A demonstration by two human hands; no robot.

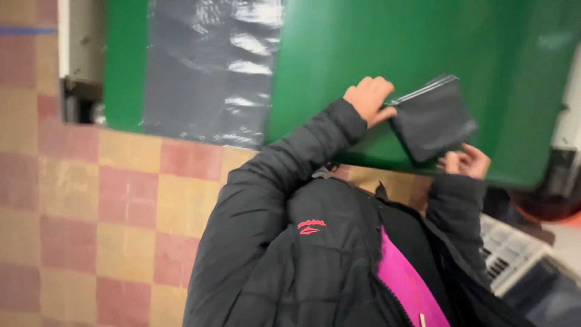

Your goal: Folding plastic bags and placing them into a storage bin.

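Note:
A small dark grey zip pouch [434, 120] lies flat on a green tabletop [363, 42]. My left hand [368, 97] is closed on the pouch's left corner, at the end of the zip. My right hand [465, 161] is at the table's near edge, fingers curled against the pouch's lower corner. Both arms are in the sleeves of a black puffer jacket [284, 242] that is open over a pink top [405, 284].
A sheet of grey plastic film [209, 66] covers the left part of the green top. Below it is a red and yellow chequered tile floor [109, 206]. A white slatted object [508, 248] sits at the lower right, and a white panel [78, 36] at the upper left.

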